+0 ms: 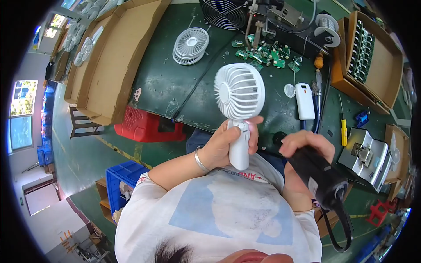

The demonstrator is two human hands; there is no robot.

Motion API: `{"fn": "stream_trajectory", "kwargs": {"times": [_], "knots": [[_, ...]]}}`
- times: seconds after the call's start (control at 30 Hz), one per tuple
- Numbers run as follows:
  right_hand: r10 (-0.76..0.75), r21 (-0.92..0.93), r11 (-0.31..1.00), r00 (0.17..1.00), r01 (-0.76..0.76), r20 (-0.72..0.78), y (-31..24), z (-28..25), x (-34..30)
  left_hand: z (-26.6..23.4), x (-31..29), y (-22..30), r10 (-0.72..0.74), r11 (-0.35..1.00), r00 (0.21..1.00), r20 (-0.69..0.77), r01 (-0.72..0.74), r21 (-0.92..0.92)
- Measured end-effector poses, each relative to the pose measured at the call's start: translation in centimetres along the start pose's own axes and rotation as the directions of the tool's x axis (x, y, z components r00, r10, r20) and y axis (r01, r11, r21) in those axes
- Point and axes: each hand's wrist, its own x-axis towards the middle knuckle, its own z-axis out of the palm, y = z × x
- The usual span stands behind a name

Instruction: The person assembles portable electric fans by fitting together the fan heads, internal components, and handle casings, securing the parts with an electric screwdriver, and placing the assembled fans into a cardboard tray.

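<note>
A white handheld fan [239, 144] stands upright in my left hand [218, 147], its round slatted head above my fingers and my thumb on the front of the handle. In my right hand [310, 147] is a black electric screwdriver [318, 173], with its cord trailing down from the rear end. Its front end points toward the fan but stays apart from it. Just past my right hand, a white fan handle [305, 101] lies on the green table [171, 83] beside a screwdriver with a clear handle [319, 79].
Small green circuit boards [274, 57] lie heaped under a bench machine [280, 22] with a solder spool [327, 30]. White fan grilles [191, 45] sit at the back left, near a cardboard tray [118, 57]. A yellow screwdriver [344, 131] and a metal fixture [365, 155] are at right.
</note>
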Motion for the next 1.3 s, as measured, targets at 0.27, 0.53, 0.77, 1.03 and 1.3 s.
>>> {"fn": "stream_trajectory", "kwargs": {"times": [0.27,0.53,0.77,1.03,1.3], "knots": [[-0.15,0.182,0.965,0.966,0.19,-0.21,-0.8,-0.8,0.6,1.7,0.9,-0.4,-0.076,0.996,0.973,-0.219,0.085,0.033],[-0.406,0.167,0.894,0.91,0.415,-0.086,-3.0,0.2,0.9,3.0,0.9,-1.7,0.007,0.972,0.976,-0.217,0.045,0.232],[-0.354,0.078,0.928,0.927,0.364,-0.122,-3.8,1.3,0.0,3.0,0.3,-2.4,0.017,0.943,0.972,-0.233,0.062,0.327],[-0.478,0.275,0.849,0.877,0.45,0.041,-2.2,0.1,0.3,3.9,0.2,-2.6,0.14,0.923,0.946,-0.292,-0.018,0.385],[-0.355,0.323,0.902,0.918,0.286,0.178,-3.5,0.1,0.9,3.5,-0.4,-2.5,0.215,0.848,0.949,-0.23,-0.064,0.526]]}}
